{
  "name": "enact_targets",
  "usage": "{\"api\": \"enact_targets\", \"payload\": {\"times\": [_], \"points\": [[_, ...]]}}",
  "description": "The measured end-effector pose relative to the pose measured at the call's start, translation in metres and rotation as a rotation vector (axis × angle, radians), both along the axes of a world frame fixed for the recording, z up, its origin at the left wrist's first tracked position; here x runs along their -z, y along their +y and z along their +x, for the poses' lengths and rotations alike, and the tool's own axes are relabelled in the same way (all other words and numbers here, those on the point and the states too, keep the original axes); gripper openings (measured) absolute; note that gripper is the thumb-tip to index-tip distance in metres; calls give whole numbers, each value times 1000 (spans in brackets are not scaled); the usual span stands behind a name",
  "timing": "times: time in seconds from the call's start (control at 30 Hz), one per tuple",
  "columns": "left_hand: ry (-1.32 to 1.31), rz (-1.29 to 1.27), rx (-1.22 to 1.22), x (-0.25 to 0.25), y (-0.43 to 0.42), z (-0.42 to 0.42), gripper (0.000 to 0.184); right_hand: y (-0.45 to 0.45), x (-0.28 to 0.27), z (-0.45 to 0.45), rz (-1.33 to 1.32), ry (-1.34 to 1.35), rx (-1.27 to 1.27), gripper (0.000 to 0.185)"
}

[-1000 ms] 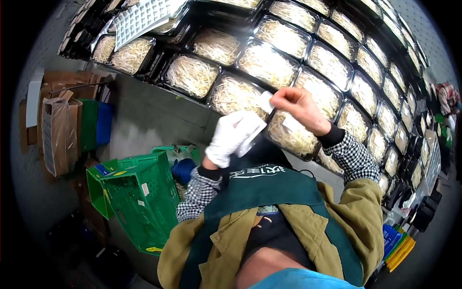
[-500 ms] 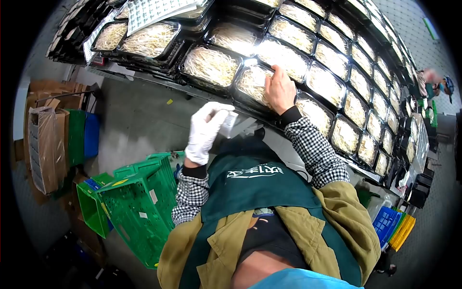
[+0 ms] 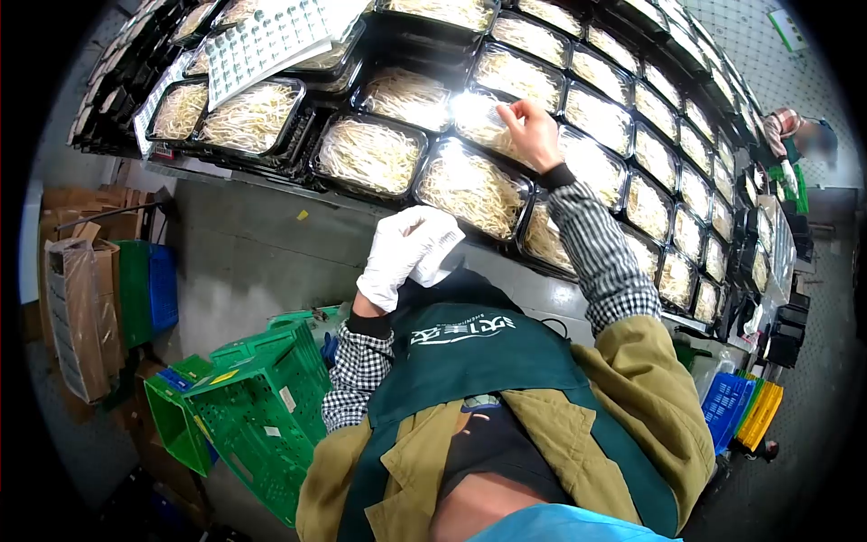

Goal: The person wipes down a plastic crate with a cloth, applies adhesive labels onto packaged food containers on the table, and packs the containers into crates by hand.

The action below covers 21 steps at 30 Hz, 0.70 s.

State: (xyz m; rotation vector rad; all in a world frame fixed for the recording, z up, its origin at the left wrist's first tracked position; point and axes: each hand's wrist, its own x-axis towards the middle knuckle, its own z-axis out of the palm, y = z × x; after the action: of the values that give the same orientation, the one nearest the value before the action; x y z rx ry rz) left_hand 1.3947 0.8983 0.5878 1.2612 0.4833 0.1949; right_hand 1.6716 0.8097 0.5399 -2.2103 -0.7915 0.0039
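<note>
My left hand (image 3: 406,253), in a white glove, is closed on a small white label sheet (image 3: 440,256) in front of the apron. My right hand (image 3: 533,134) is bare, thumb and index finger pinched together over a black tray of bean sprouts (image 3: 483,122); a small pale label seems to be at the fingertips, blurred by glare. Nearest to my left hand is another sprout tray (image 3: 473,188) at the front edge. More filled trays stand in rows around my right hand.
Printed label sheets (image 3: 271,47) lie over trays at the upper left. Green crates (image 3: 262,406) stand on the floor at lower left, beyond them cardboard boxes (image 3: 86,307). Blue and yellow crates (image 3: 727,411) are at the right. Another person (image 3: 799,135) is at the far right.
My right hand has lifted off a front tray and moved to a tray farther back, its fingers now pinched. My left hand has shifted slightly right, still with the label sheet. The view has shifted a little.
</note>
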Motion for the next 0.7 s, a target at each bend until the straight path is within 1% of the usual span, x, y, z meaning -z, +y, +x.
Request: {"api": "enact_targets", "payload": {"times": [0.03, 0.07, 0.13, 0.17, 0.23, 0.27, 0.3, 0.33, 0.37, 0.4, 0.43, 0.47, 0.53, 0.57, 0.6, 0.63, 0.67, 0.7], "points": [[50, -74, -36, -11, 1, 5, 17, 10, 8, 3, 1, -149, 39, 36], [31, -131, -82, -18, 2, 10, 20, 13, 16, 6, -110, -147, 19, 38], [15, -113, -77, -28, 6, 18, 18, 19, 21, 2, -182, -311, 44, 39], [29, -68, -99, -25, 8, 23, 17, 18, 22, 4, -199, -243, 32, 32], [61, 15, -134, -13, 8, 34, 15, 14, 34, 11, -106, -208, 70, 26], [49, 169, -150, -2, 7, 41, 12, 13, 38, 17, -56, -198, 91, 23], [56, 253, -200, 13, 6, 49, 10, 9, 25, 9, -51, -192, 36, 17], [63, 336, -255, 23, 6, 57, 10, 5, 14, -1, 88, -43, -91, 20], [62, 441, -327, 18, 2, 67, 12, 0, -22, -24, 13, 425, -167, 26], [80, 506, -321, 18, 3, 72, 11, -6, -15, -34, 278, 832, -431, 32], [98, 573, -310, 18, 5, 77, 11, -14, -44, -42, 165, 1034, -543, 19], [112, 641, -296, 18, 6, 81, 12, -17, -53, -54, 269, 1116, -518, 17], [56, 401, -189, 11, 6, 88, 9, -19, -51, -37, 281, 1068, -542, 16], [30, 281, -138, 7, 5, 90, 9, -19, -56, -21, 218, 1058, -473, 15], [4, 163, -88, 4, 5, 91, 8, -12, -41, 2, 229, 813, -408, 15], [73, 111, -26, 8, 8, 90, 11, -5, -16, 35, 286, 779, -275, 17], [68, 48, -13, 3, 9, 90, 13, 7, -1, 70, 282, 613, -208, 21], [66, -16, -2, -6, 9, 89, 15, 16, -4, 98, 56, 299, -93, 26]]}}
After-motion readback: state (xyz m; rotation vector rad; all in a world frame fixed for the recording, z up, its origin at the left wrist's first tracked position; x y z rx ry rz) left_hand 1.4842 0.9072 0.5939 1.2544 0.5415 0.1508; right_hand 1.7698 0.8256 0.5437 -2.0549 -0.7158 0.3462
